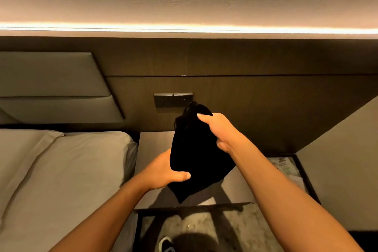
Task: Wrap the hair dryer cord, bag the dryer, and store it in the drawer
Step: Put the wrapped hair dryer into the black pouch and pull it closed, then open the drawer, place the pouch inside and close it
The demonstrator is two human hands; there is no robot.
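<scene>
A black cloth bag [196, 153] hangs in the air above the bedside table [152, 145], bulging as if something is inside; the hair dryer and its cord are hidden. My left hand [165, 170] grips the bag's lower left side. My right hand [218, 131] clutches the bag near its gathered top, where a bit of drawstring sticks up. Both hands are closed on the fabric. Below the table's front edge, an open drawer [204, 229] with a pale lining shows.
A bed with a white pillow [61, 170] lies to the left. Two dark wall switches [172, 99] sit on the wooden panel behind the bag. Printed papers [286, 170] lie at the table's right. A shoe [165, 244] shows at the bottom.
</scene>
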